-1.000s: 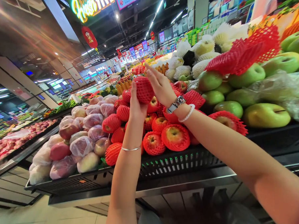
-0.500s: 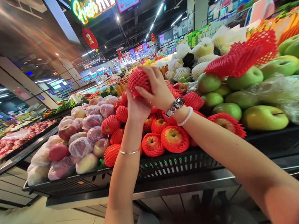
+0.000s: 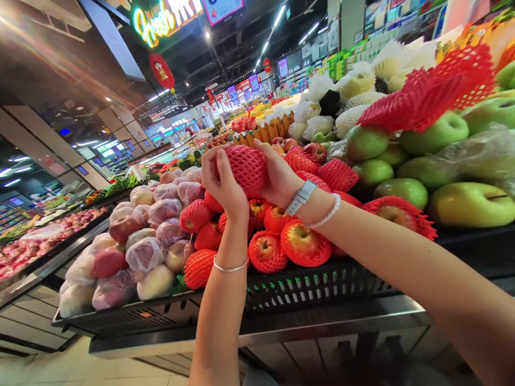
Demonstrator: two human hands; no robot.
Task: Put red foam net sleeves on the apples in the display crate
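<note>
Between my two hands is an apple-sized round fruit in a red foam net (image 3: 247, 169), raised above the fruit display; the net hides the fruit itself. My left hand (image 3: 223, 180), a thin bangle on its wrist, has its fingers curled at the net's left side. On the other side, my right hand (image 3: 280, 174) wraps the net with palm and fingers, most of which are hidden behind it. Several apples in red nets (image 3: 305, 241) lie just below and behind my hands.
Plastic-wrapped fruits (image 3: 146, 253) are heaped at the left in a black crate (image 3: 130, 319). Green apples (image 3: 402, 192) lie on the right under an empty red net (image 3: 425, 95). White-netted fruits (image 3: 318, 126) sit farther back. A metal ledge (image 3: 333, 326) runs along the front.
Both hands have turned around the netted fruit and come slightly lower. My left hand moved from underneath to its left side; my right moved from the top to its right side.
</note>
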